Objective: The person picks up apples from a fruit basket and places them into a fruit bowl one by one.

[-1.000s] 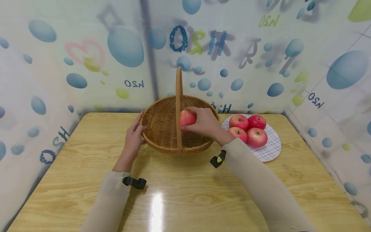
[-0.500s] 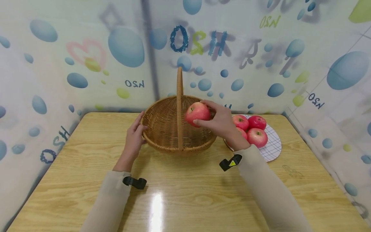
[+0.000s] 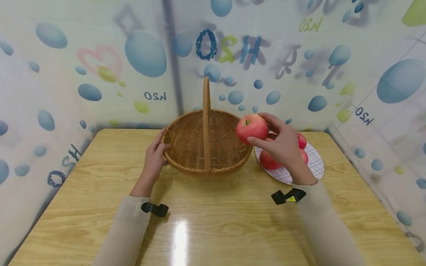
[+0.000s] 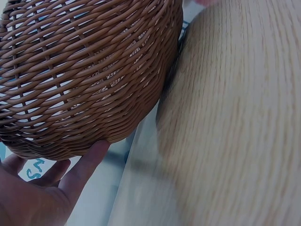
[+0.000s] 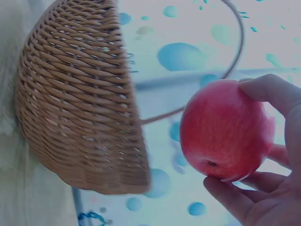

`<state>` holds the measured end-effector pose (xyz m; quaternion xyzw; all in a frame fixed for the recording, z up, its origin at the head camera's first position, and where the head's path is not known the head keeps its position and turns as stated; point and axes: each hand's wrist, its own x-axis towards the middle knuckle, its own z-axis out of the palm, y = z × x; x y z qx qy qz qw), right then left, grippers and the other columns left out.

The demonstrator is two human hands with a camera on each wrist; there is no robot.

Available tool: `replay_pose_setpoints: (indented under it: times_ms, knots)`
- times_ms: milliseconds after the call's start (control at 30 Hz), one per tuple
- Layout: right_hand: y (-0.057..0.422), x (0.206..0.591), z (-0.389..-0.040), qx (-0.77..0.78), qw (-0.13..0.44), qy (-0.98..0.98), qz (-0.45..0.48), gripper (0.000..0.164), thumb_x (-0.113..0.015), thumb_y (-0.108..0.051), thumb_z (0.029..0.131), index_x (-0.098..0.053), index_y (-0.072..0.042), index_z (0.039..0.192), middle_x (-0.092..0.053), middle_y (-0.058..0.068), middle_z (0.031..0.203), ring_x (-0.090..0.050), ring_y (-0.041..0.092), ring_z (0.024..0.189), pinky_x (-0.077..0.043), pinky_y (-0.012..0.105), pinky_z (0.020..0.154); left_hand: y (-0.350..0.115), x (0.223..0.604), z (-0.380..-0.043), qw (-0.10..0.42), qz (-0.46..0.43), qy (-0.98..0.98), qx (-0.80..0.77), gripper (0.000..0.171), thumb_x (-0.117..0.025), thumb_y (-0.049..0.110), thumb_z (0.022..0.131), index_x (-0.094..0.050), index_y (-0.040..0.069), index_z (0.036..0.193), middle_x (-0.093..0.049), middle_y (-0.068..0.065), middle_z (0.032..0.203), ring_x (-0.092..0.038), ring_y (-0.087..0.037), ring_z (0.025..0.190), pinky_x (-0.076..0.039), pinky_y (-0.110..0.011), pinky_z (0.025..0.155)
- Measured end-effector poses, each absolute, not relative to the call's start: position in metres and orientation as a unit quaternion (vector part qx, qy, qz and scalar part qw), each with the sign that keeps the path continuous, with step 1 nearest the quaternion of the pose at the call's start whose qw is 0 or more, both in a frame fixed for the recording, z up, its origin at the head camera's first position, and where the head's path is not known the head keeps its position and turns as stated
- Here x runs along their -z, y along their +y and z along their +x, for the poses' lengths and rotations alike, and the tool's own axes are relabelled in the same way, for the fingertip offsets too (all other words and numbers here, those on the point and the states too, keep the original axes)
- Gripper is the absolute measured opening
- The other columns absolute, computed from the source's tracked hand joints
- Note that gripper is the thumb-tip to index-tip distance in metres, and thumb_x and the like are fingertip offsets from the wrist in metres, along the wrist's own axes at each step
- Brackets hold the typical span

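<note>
A brown wicker basket (image 3: 186, 144) with a tall arched handle (image 3: 206, 122) stands at the back of the table. My left hand (image 3: 154, 157) grips its left rim; in the left wrist view, fingers (image 4: 84, 172) of that hand lie against the woven side (image 4: 89, 80). A red apple (image 3: 252, 128) is pinched between the thumb and fingers of my right hand (image 3: 283, 142), above the basket's right rim. The right wrist view shows this apple (image 5: 225, 132) apart from the basket (image 5: 84, 103). More apples (image 3: 269, 160) lie behind and below the right hand, which partly hides them.
A white plate (image 3: 314, 162) with a dark grid pattern carries those other apples, right of the basket. The wooden table (image 3: 216, 221) reaches back to a wall covering (image 3: 133, 107) with printed drops. Black camera straps (image 3: 154, 209) sit on both wrists.
My right hand has lifted the apple from inside the basket and carried it right, out past the rim toward the plate. The left hand and basket have stayed in place.
</note>
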<state>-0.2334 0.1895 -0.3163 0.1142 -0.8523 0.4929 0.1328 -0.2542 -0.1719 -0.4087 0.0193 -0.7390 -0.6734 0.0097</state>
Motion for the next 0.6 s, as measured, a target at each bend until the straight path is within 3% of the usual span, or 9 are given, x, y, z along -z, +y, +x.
replay_pose_setpoints:
  times_ms: [133, 333, 600]
  knots:
    - [0.209, 0.32, -0.217, -0.505, 0.154, -0.844, 0.089, 0.061, -0.084, -0.027, 0.083, -0.06, -0.026, 0.139, -0.066, 0.002, 0.131, -0.066, 0.013, 0.11, -0.057, 0.015, 0.085, -0.169, 0.409, -0.255, 0.008, 0.018, -0.74, 0.673, 0.062, -0.037, 0.02, 0.103, -0.025, 0.047, 0.158, -0.018, -0.001, 0.17, -0.038, -0.046, 0.145, -0.052, -0.06, 0.098]
    - [0.233, 0.339, -0.209, -0.524, 0.195, -0.827, 0.05, 0.064, -0.083, -0.017, 0.082, -0.06, -0.018, 0.142, -0.066, -0.002, 0.13, -0.064, 0.002, 0.105, -0.055, 0.01, 0.084, -0.169, 0.41, -0.256, 0.003, 0.013, -0.74, 0.672, 0.06, -0.036, 0.022, 0.104, -0.025, 0.049, 0.156, -0.017, -0.001, 0.171, -0.04, -0.043, 0.145, -0.053, -0.058, 0.098]
    - [0.25, 0.34, -0.214, -0.521, 0.217, -0.825, 0.019, 0.061, -0.081, -0.018, 0.084, -0.059, -0.02, 0.142, -0.065, 0.003, 0.135, -0.061, 0.005, 0.111, -0.053, 0.008, 0.085, -0.174, 0.409, -0.255, 0.006, 0.021, -0.743, 0.669, 0.06, -0.035, 0.022, 0.104, -0.025, 0.049, 0.157, -0.016, 0.0, 0.171, -0.039, -0.043, 0.145, -0.057, -0.049, 0.093]
